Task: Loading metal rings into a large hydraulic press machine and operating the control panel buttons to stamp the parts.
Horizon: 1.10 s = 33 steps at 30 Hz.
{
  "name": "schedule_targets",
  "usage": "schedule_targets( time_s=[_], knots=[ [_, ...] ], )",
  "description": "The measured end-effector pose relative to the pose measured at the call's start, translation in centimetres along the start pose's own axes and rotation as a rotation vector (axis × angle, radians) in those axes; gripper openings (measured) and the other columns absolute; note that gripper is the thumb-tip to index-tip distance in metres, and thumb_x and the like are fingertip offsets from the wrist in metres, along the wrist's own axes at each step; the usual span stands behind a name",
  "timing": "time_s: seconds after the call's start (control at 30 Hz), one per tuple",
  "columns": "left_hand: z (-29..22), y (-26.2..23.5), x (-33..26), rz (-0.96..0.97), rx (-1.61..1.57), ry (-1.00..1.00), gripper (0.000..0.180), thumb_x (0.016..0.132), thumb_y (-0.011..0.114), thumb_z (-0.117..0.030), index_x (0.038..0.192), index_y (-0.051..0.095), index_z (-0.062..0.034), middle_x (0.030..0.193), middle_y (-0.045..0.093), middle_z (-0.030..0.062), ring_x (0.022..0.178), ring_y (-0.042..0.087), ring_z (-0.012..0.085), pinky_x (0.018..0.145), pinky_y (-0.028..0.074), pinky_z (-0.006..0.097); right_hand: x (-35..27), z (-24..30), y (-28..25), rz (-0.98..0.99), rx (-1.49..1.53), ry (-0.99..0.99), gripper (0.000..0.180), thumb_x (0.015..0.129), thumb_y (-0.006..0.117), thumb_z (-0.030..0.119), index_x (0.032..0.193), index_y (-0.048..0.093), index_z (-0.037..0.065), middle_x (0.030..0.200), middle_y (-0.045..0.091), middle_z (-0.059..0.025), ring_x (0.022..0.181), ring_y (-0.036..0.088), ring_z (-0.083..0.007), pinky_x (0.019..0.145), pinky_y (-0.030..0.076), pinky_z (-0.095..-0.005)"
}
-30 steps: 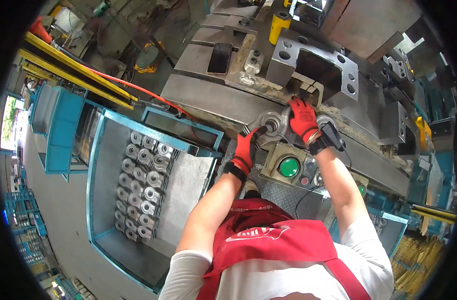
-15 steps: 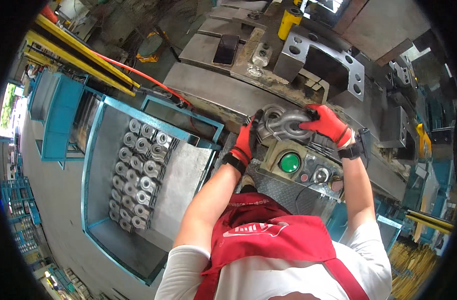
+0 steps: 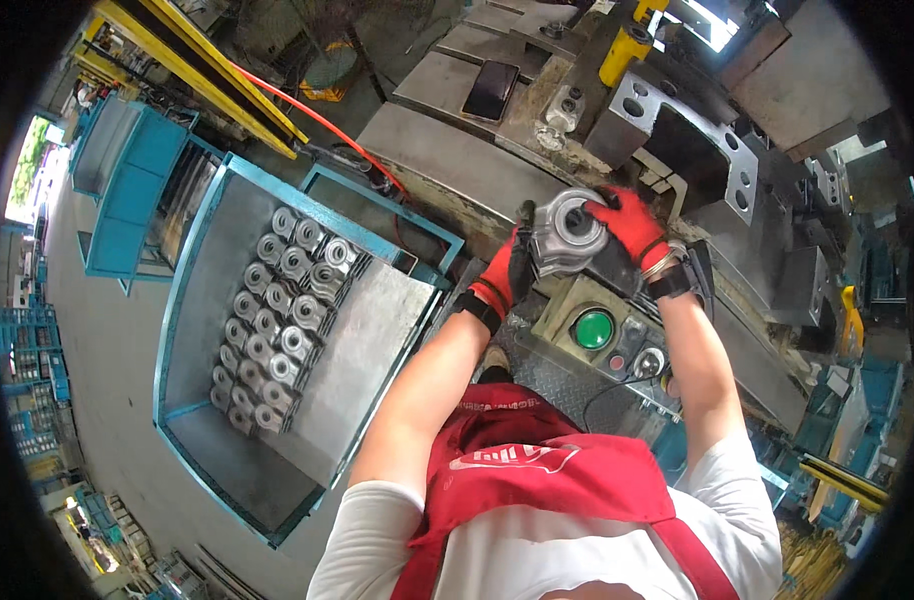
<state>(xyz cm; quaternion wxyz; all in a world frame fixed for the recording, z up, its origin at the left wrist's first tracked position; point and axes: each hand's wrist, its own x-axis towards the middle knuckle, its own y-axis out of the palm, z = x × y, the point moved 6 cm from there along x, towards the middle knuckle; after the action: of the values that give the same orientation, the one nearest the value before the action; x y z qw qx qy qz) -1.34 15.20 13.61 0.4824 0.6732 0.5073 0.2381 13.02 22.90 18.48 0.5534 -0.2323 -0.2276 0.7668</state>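
Observation:
Both my hands, in red gloves with dark fingers, hold a small stack of grey stamped metal parts [image 3: 549, 250] above the control box. The top part has a raised ring around a round hole. My left hand [image 3: 509, 268] presses along the stack's left side with its fingers upright. My right hand [image 3: 632, 228] grips the upper right edge, thumb and fingers close to the ring. How many parts lie in the stack is hidden by the top one. Just below them is the control box [image 3: 555, 318] with a large green button [image 3: 592, 328].
To the left stands a blue-framed metal bin [image 3: 169, 330] with rows of similar stacked parts [image 3: 277, 297] and a bare sheet [image 3: 377, 320]. Ahead is a machine bed [image 3: 447, 160] with a phone [image 3: 490, 90], a steel die block [image 3: 682, 140] and a yellow cylinder [image 3: 625, 55].
The parts, fanned out and overlapping before, are now drawn together into one stack between my hands. My right hand has come closer to my left. The whole view has shifted slightly.

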Motion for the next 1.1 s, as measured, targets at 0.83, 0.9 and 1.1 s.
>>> schedule_targets(
  time_s=[0.83, 0.9, 1.1],
  knots=[
    [3.6, -7.8, -1.1, -0.218, 0.029, -0.041, 0.026, 0.091, 0.043, -0.014, 0.107, 0.06, -0.0025, 0.1, 0.063, 0.0072, 0.085, 0.061, 0.0142, 0.078, 0.05, 0.031, -5.7, -1.5, 6.9, -0.205, 0.531, 0.132, 0.066, 0.081, 0.065, 0.025, 0.132, 0.033, -0.004, 0.133, 0.04, -0.0149, 0.12, 0.039, -0.0222, 0.102, 0.027, -0.0315],
    [2.1, -7.3, -4.0, -0.182, 0.328, 0.245, 0.025, 0.09, 0.046, -0.015, 0.106, 0.061, -0.0034, 0.105, 0.062, 0.0035, 0.092, 0.057, 0.0122, 0.083, 0.045, 0.029, -6.3, -1.5, 7.7, -0.145, 0.469, 0.081, 0.064, 0.082, 0.063, 0.022, 0.132, 0.032, -0.002, 0.133, 0.039, -0.0141, 0.121, 0.038, -0.0222, 0.102, 0.027, -0.0324],
    [-2.3, -10.5, -18.2, -0.341, 0.439, 0.466, 0.027, 0.086, 0.052, -0.016, 0.11, 0.059, -0.005, 0.107, 0.061, 0.0064, 0.1, 0.056, 0.0154, 0.089, 0.042, 0.03, -11.3, 6.1, 14.3, 0.239, 0.406, -0.197, 0.049, 0.089, 0.051, 0.018, 0.133, 0.035, 0.001, 0.136, 0.035, -0.0149, 0.125, 0.034, -0.0214, 0.103, 0.026, -0.0348]
  ],
)
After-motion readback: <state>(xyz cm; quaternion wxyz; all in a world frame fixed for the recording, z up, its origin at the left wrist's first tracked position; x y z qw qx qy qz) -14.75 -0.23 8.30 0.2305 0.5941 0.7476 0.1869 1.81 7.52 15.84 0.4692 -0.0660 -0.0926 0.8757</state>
